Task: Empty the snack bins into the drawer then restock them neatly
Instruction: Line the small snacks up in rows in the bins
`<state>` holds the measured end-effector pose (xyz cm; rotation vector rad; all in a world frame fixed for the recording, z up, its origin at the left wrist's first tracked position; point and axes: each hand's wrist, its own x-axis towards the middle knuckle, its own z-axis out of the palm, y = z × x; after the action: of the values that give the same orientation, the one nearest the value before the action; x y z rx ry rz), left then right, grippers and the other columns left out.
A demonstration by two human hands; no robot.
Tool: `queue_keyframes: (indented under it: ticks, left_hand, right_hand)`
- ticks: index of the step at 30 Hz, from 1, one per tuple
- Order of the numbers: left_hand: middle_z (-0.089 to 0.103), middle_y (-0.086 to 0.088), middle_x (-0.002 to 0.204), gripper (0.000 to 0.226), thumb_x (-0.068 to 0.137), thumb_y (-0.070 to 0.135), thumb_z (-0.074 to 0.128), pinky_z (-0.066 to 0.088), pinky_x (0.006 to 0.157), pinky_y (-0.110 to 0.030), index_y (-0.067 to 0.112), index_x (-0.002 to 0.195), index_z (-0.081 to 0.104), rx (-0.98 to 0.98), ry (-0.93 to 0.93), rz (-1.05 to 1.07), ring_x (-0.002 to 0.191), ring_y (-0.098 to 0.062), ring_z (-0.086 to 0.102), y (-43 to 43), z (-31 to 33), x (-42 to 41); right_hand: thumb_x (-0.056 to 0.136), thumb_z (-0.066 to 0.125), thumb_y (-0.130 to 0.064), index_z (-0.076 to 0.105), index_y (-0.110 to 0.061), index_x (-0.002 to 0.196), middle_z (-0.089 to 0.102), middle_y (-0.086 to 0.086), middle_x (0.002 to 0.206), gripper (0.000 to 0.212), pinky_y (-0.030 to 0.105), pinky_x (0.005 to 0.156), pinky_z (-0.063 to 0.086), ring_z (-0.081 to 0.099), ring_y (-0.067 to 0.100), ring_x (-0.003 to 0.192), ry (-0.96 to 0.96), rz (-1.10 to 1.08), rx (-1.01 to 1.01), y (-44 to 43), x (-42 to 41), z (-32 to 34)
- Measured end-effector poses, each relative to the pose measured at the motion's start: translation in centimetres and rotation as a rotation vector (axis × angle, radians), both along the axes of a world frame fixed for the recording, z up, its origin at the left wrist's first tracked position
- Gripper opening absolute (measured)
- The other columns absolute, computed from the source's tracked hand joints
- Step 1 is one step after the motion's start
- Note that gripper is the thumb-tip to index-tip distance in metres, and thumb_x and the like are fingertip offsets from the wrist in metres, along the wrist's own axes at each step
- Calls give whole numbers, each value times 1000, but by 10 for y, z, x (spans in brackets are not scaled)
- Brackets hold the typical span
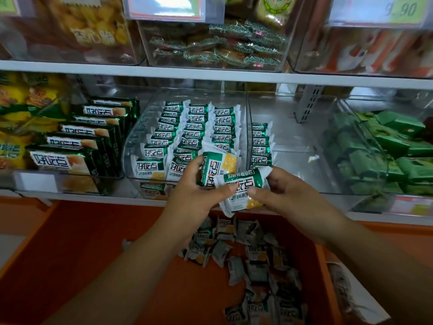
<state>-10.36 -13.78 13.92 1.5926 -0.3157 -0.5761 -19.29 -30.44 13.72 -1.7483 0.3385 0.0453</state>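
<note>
A clear plastic bin (150, 106) on the middle shelf holds three neat rows of small green-and-white snack packets (173, 132). A short row of the same packets (261, 144) stands in the clear bin (304, 146) to its right. My left hand (194, 195) grips one packet (220, 163) in front of the bin's right row. My right hand (283, 195) pinches a second packet (243, 191), which my left thumb also touches. Below, the open orange drawer (98, 249) holds several loose packets (257, 261) in a heap.
Larger dark green packs (93, 141) stand in a bin on the left, with yellow bags (21, 118) beyond. Green wrapped blocks (384, 146) fill the right bin. Upper shelf bins (215, 48) hold other snacks. A white bag (351, 294) lies at the drawer's right.
</note>
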Motion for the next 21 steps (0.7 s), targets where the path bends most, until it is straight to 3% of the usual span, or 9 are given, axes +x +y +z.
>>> queue_keyframes:
  ticks: [2, 3, 5, 7, 9, 11, 16, 18, 21]
  left_hand:
    - [49, 39, 70, 61, 84, 12, 73, 44, 55, 0, 44, 119, 35, -10, -33, 26, 57, 30, 49, 1, -3, -1]
    - [44, 38, 77, 65, 84, 14, 73, 48, 64, -5, 43, 129, 36, -31, -22, 42, 63, 25, 57, 1, -3, 0]
    - [50, 35, 79, 75, 86, 18, 71, 53, 89, -30, 37, 147, 31, -62, 40, 68, 77, -1, 72, 2, 0, 3]
    - [61, 30, 88, 72, 91, 23, 66, 46, 103, -50, 36, 150, 28, -67, 53, 84, 81, -16, 74, 4, 0, 8]
    - [67, 27, 98, 64, 95, 24, 62, 46, 101, -53, 36, 149, 30, -47, 27, 112, 80, -17, 74, 5, -5, 13]
    - [71, 26, 82, 60, 96, 23, 60, 52, 95, -51, 33, 148, 33, -9, -15, 104, 79, -17, 74, 5, -10, 14]
    - [68, 23, 102, 43, 95, 23, 60, 57, 86, -46, 31, 135, 46, 46, -49, 81, 79, -22, 74, 2, -19, 20]
    - [64, 23, 114, 45, 96, 23, 59, 58, 84, -43, 30, 138, 44, 46, -60, 63, 79, -21, 74, 1, -20, 22]
    - [58, 47, 81, 39, 96, 21, 58, 58, 82, -39, 39, 126, 40, 31, -57, 53, 79, -22, 74, 1, -22, 24]
  right_hand:
    - [82, 72, -32, 63, -18, 108, 72, -5, 103, 31, 26, 84, 53, 67, 8, 98, 1, -13, -69, -5, 2, 3]
    - [83, 73, -22, 65, -22, 105, 74, -6, 95, 23, 24, 78, 52, 68, 7, 88, -21, -57, -88, -11, 3, 7]
    - [82, 73, -11, 63, -21, 99, 74, -3, 89, 23, 26, 75, 53, 69, 8, 79, -107, -225, -105, -33, 8, 16]
    - [81, 73, -7, 57, -15, 100, 68, -3, 97, 26, 21, 69, 53, 67, 2, 75, -180, -339, -143, -61, 13, 21]
    - [81, 75, -8, 56, -17, 98, 63, -5, 100, 27, 14, 66, 48, 62, -5, 78, -131, -302, -373, -84, 18, 15]
    - [78, 79, -13, 58, -23, 91, 60, -9, 96, 26, 22, 72, 45, 58, -1, 82, -24, -175, -575, -98, 27, -2]
    - [75, 82, -18, 61, -22, 93, 53, -17, 93, 28, 4, 61, 38, 52, -6, 80, 112, 35, -691, -98, 52, -35]
    - [77, 80, -18, 58, -21, 93, 56, -8, 101, 27, 12, 70, 42, 55, 1, 91, 97, 83, -710, -102, 61, -43]
    - [78, 78, -29, 53, -26, 91, 56, 3, 107, 29, 32, 84, 48, 55, 18, 100, 159, 144, -860, -105, 71, -52]
